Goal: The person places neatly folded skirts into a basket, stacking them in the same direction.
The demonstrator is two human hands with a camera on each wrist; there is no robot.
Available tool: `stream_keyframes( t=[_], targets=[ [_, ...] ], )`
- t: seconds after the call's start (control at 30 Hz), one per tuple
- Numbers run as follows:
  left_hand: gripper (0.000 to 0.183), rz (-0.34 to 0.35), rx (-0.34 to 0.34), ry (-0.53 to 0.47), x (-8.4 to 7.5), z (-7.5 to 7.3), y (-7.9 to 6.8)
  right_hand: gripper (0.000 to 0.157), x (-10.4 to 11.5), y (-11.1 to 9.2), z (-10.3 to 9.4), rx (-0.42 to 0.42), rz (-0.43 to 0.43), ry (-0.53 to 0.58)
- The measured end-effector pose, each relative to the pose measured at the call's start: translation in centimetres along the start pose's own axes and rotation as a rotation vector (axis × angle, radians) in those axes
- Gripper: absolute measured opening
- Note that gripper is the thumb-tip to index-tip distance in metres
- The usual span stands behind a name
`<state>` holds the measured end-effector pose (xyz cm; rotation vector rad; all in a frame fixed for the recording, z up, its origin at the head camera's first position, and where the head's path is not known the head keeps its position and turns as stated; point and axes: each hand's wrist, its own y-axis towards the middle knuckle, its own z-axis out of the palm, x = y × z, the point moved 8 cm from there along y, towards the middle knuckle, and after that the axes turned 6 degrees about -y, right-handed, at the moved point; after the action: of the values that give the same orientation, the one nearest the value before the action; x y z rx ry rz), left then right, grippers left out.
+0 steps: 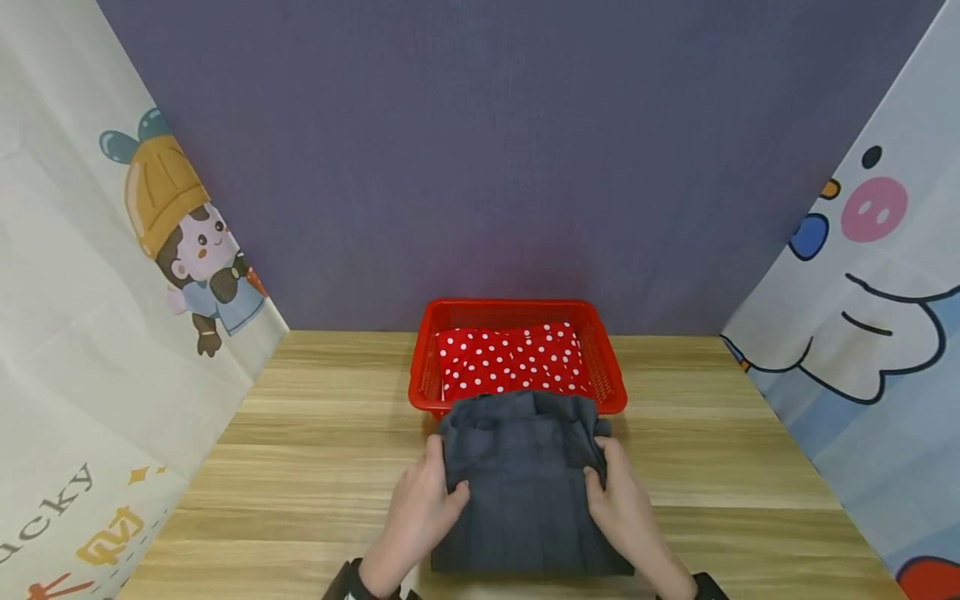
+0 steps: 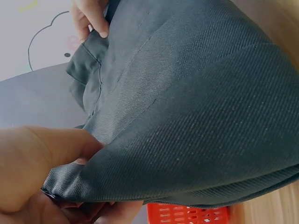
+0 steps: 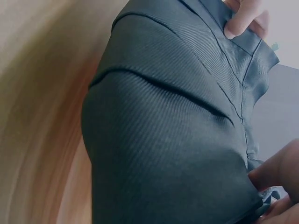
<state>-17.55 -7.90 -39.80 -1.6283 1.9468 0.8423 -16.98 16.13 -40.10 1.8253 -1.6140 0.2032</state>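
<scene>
A dark grey pleated skirt (image 1: 525, 492) hangs between both hands in front of the basket, its upper edge bunched and overlapping the basket's near rim. At its left side my left hand (image 1: 422, 504) grips the cloth, thumb on the near face. My right hand (image 1: 624, 504) pinches the opposite side in the same way. The left wrist view shows the left thumb (image 2: 70, 144) pressing into a fold of the fabric, fingers behind it. In the right wrist view, the skirt's pleats (image 3: 163, 140) run lengthwise, and the right fingers hold its edge at the lower right.
Behind the skirt, a red plastic basket (image 1: 418, 375) stands on the wooden table (image 1: 315, 467) near the dark back panel (image 1: 510, 167). Inside lies a red cloth with white dots (image 1: 517, 358). Printed curtains (image 1: 67, 250) flank the table on both sides.
</scene>
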Motion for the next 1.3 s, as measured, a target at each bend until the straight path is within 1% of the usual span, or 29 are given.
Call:
stream_keyframes(
  t=[0.13, 0.27, 0.4, 0.53, 0.7, 0.9, 1.13, 1.3],
  targets=[
    [0.055, 0.012, -0.031, 0.008, 0.1, -0.2, 0.9, 0.034, -0.1, 0.9, 0.2, 0.001, -0.009, 0.02],
    [0.054, 0.037, -0.083, 0.028, 0.1, -0.5, 1.8, 0.034, 0.0, 1.9, 0.2, -0.025, -0.036, 0.031],
    [0.055, 0.047, -0.106, 0.037, 0.3, -0.8, 2.8, 0.034, 0.3, 2.9, 0.2, -0.037, -0.054, 0.028],
    [0.054, 0.048, -0.107, 0.028, 0.5, -1.0, 3.8, 0.034, 0.6, 4.0, 0.3, -0.034, -0.069, 0.026],
    [0.051, 0.063, -0.108, 0.002, 0.4, -1.3, 5.2, 0.034, 0.8, 5.7, 0.0, -0.053, -0.111, 0.029],
    [0.051, 0.063, -0.095, -0.038, -0.1, -1.8, 7.2, 0.034, 0.6, 7.9, -0.2, -0.011, -0.117, 0.051],
    [0.052, 0.062, -0.094, -0.022, -0.2, -2.3, 9.7, 0.034, 0.6, 10.1, -0.2, -0.009, -0.119, 0.042],
    [0.049, 0.048, -0.086, -0.021, 0.0, -2.4, 11.3, 0.034, 0.4, 11.6, 0.1, 0.003, -0.124, 0.042]
  ],
)
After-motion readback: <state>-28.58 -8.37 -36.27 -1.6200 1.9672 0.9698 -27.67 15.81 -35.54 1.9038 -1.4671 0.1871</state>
